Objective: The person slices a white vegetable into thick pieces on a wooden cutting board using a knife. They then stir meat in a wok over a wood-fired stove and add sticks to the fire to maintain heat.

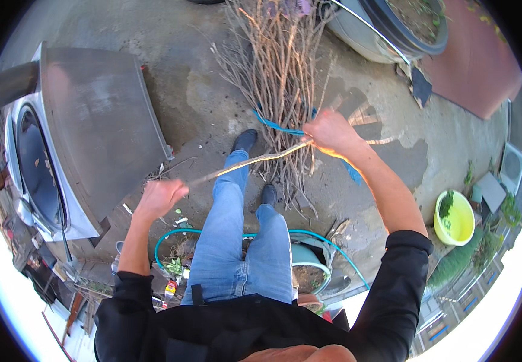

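Note:
A bundle of dry sticks (281,68) lies on the concrete floor before me, with a blue strap (272,126) passing across its lower part. My left hand (163,197) is closed on one end of a long wooden stick (252,162). My right hand (330,129) is closed around the stick's other end, above the bundle, and meets the blue strap; whether it grips the strap too, I cannot tell. The stick slants upward to the right between my hands. A loose blue end of the strap (351,172) shows below my right forearm.
At the left stands a sink cabinet (93,122) or similar unit with a flat grey top. A large planter tub (369,27) is at the upper right, a yellow-green basin (467,219) at the right. A teal hose (320,235) runs behind my legs, near a green pot (306,255).

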A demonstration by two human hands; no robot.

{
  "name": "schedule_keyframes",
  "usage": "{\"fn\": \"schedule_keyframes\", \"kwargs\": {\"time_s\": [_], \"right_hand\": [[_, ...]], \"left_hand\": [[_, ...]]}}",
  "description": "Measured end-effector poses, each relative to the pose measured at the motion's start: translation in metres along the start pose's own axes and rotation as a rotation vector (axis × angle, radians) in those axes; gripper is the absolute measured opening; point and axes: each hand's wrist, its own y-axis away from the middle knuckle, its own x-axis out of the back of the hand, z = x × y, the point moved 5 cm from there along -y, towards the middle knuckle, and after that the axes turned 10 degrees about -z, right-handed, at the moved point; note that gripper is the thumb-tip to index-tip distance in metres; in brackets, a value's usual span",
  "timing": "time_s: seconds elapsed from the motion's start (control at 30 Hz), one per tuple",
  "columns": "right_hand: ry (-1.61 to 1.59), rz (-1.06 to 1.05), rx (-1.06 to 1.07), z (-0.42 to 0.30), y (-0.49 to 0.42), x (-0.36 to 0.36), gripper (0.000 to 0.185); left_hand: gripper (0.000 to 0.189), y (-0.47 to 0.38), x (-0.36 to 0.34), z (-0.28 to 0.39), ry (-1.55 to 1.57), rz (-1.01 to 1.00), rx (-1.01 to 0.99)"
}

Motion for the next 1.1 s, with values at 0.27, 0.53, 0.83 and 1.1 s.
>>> {"fn": "schedule_keyframes", "kwargs": {"time_s": [0.27, 0.53, 0.83, 1.1], "right_hand": [[-0.845, -0.001, -0.193, -0.015, 0.108, -0.119, 0.040], [-1.469, 0.768, -0.821, 0.027, 0.167, -0.227, 0.031], [-1.572, 0.780, -0.791, 0.028, 0.180, -0.248, 0.033], [-1.393, 0.337, -0.467, -0.027, 0.238, -0.202, 0.035]], "left_hand": [[0.036, -0.176, -0.055, 0.247, -0.125, 0.059, -0.713], [0.029, -0.253, -0.101, 0.350, -0.036, 0.144, -0.594], [0.036, -0.262, -0.105, 0.365, -0.139, -0.136, -0.553], [0.036, -0.194, -0.078, 0.326, -0.311, -0.020, -0.900]]}}
